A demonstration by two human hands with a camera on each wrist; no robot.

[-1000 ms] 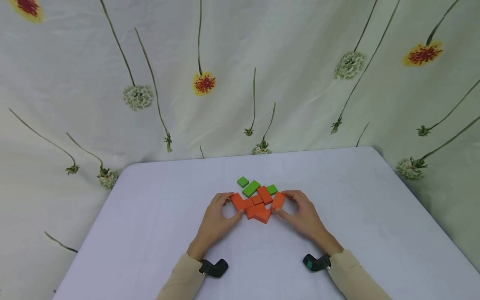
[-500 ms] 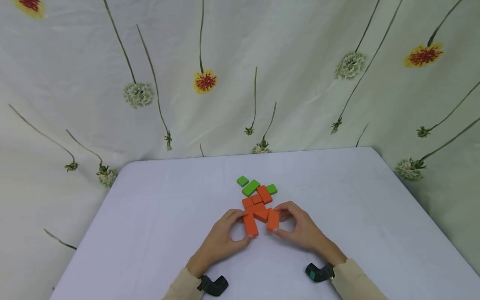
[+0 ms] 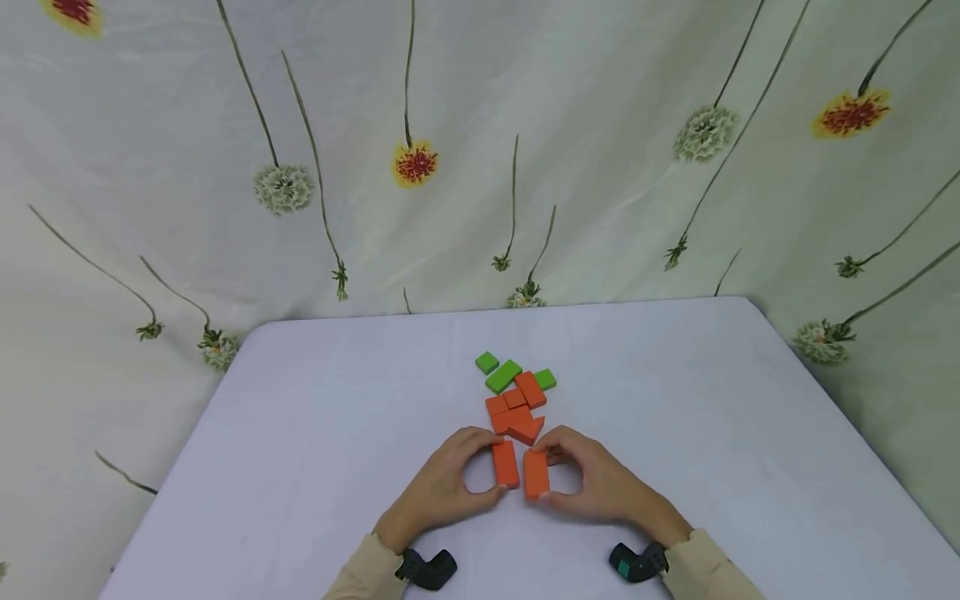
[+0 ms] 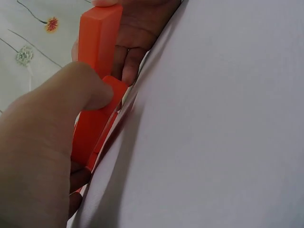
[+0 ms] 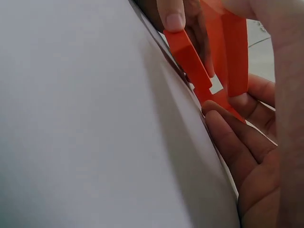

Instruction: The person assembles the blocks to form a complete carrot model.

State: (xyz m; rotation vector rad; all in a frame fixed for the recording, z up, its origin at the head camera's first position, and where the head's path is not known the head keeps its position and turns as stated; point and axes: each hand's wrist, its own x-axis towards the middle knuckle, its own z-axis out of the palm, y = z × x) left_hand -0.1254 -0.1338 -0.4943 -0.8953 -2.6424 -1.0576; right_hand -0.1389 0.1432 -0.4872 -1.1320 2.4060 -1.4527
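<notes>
My left hand [image 3: 453, 479] pinches an orange rectangular block [image 3: 506, 464] between thumb and fingers, its long side pointing away from me. Just right of it, a second orange rectangular block [image 3: 536, 475] is pinched by my right hand [image 3: 596, 479]. A narrow gap parts the two blocks in the head view. In the left wrist view the left thumb lies on the left block [image 4: 92, 128], with the right block [image 4: 99, 40] beyond it. The right wrist view shows the right block [image 5: 235, 54] close up and the left thumb on the left block [image 5: 190, 59].
Beyond the hands lies a cluster of orange blocks [image 3: 512, 419], one with a pointed end. Another orange block [image 3: 530, 388] leans towards green blocks [image 3: 503, 377] at the back. A small green block [image 3: 487, 362] lies farthest off on the white tabletop [image 3: 337, 400].
Both hands have drawn their orange blocks from either side of the cluster towards me and brought them near each other, roughly parallel. The other blocks have stayed in place.
</notes>
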